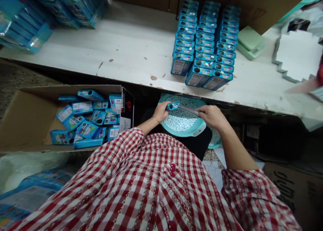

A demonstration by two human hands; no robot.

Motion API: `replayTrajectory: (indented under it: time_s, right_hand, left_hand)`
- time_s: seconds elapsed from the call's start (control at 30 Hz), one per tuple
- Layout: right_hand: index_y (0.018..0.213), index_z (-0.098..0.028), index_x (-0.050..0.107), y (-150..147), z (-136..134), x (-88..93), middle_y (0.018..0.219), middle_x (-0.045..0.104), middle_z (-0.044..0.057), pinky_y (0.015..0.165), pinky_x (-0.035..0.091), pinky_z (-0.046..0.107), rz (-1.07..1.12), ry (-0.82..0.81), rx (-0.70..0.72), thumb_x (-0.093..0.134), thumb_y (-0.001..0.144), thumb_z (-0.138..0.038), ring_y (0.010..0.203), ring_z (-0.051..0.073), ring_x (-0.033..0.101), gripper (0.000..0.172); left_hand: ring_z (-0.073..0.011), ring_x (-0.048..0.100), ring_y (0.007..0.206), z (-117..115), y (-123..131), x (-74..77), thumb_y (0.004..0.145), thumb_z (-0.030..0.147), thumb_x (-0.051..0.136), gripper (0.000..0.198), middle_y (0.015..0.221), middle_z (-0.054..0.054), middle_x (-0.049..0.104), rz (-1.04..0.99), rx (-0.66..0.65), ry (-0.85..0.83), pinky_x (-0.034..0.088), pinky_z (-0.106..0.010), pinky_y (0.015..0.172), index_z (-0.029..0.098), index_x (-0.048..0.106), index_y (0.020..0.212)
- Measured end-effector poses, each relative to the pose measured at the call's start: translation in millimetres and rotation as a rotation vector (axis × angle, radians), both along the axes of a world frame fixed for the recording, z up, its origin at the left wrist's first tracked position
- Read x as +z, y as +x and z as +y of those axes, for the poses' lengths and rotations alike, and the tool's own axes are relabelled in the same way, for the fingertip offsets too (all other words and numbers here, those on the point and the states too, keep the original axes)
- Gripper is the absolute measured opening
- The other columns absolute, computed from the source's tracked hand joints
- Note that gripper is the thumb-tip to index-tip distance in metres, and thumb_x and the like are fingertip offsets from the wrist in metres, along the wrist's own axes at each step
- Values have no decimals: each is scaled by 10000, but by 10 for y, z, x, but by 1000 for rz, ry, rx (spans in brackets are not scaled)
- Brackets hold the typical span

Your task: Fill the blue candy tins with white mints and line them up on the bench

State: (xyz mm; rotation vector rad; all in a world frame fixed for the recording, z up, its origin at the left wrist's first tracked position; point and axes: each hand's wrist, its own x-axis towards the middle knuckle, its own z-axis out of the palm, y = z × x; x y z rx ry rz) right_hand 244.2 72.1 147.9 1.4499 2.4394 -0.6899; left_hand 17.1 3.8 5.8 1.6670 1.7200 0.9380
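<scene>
1. Head view, and all the action sits over the teal basin (200, 129), which is heaped with small white tablets (180, 120).
2. The left hand (160, 112) is curled shut around one end of a small blue box (173, 106) and holds it flat above the basin's far-left part. The wrist bends inward and the forearm comes up from the near left.
3. The right hand (213, 116) hovers over the basin's right rim, fingers closed on a clear tube-like piece (188, 110). The piece runs straight to the box's end, but I cannot tell whether it enters the opening.
4. Done so far, by the look of it: beyond the basin, on the counter (126, 45), three tight rows of upright boxes (205, 45) stand packed together. A few show white at their round top openings.
5. Left to do, I judge: plenty. Left of the basin, a cardboard carton (30, 120) holds a loose pile of boxes (85, 121) lying every which way.
6. Far right beyond the basin, a pale green device (249, 42) rests on the counter.
</scene>
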Motion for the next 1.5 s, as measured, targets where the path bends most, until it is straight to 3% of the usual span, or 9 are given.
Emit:
replayTrajectory:
  time_s: [0.13, 0.3, 0.4, 0.57, 0.8, 0.97, 1.1, 1.3, 1.5]
  right_hand:
    - [1122, -180, 684, 127, -17, -596, 1056, 706, 76, 760, 441, 223, -71, -15, -114, 413, 891, -180, 939, 192, 622, 356]
    - [1155, -101, 632, -276, -261, -1429, 1170, 631, 189, 817, 448, 285, -209, -17, -40, 333, 897, -78, 1027, 234, 605, 395]
    - [1126, -113, 648, -425, -378, -1669, 1155, 642, 180, 856, 440, 292, -184, -75, 49, 356, 889, -75, 1051, 226, 599, 378]
    - [1093, -186, 688, -304, -351, -1763, 1076, 701, 95, 825, 440, 240, -127, -190, 109, 491, 831, -115, 988, 197, 626, 335]
    - [1079, -178, 701, 47, -180, -1484, 1059, 715, 50, 809, 443, 202, 25, -229, 46, 537, 818, -157, 953, 160, 629, 309]
    - [999, -188, 730, 260, -17, -1033, 970, 726, 37, 780, 492, 262, 228, -206, -44, 543, 788, -182, 845, 171, 648, 282]
    - [969, -196, 742, 219, 54, -640, 949, 721, 39, 800, 494, 287, 337, -166, -59, 536, 795, -235, 853, 181, 645, 272]
    - [911, -224, 752, -183, 19, -229, 1018, 713, 54, 849, 458, 309, 69, -26, 73, 500, 823, -201, 993, 236, 625, 268]
    - [914, -204, 727, -536, -131, 89, 1028, 686, 135, 819, 454, 345, -265, 60, 127, 454, 831, -139, 968, 272, 628, 292]
  left_hand:
    - [-243, 589, 1028, -75, -141, 32, 709, 163, 609, 404, 1119, -84, 642, -90, 84, 32, 455, -392, 940, 181, 589, 1113]
    - [-236, 603, 1016, -157, -227, 66, 718, 193, 639, 389, 1112, -86, 646, -151, 138, 29, 460, -392, 944, 169, 581, 1102]
    - [-225, 610, 1011, -167, -229, 65, 728, 200, 645, 383, 1105, -79, 651, -181, 152, 33, 468, -370, 929, 168, 576, 1103]
    - [-216, 617, 983, -148, -226, 32, 735, 217, 657, 378, 1073, -71, 660, -201, 184, 23, 474, -355, 904, 166, 573, 1100]
    - [-215, 615, 970, -118, -228, -1, 716, 213, 667, 393, 1066, -71, 660, -210, 181, 16, 477, -348, 891, 168, 578, 1096]
    - [-221, 607, 990, -84, -170, 17, 725, 194, 637, 375, 1082, -72, 657, -196, 150, 20, 469, -364, 921, 178, 585, 1096]
    - [-252, 589, 1035, -65, -102, -2, 697, 144, 615, 408, 1119, -100, 642, -115, 108, 4, 450, -393, 948, 159, 591, 1104]
    - [-263, 558, 1077, -77, -13, -30, 704, 121, 537, 450, 1163, -101, 622, -11, 5, 27, 422, -423, 972, 171, 583, 1149]
    - [-264, 553, 1097, -86, 9, -48, 703, 117, 525, 454, 1184, -98, 619, 23, -24, 20, 408, -424, 979, 174, 584, 1150]
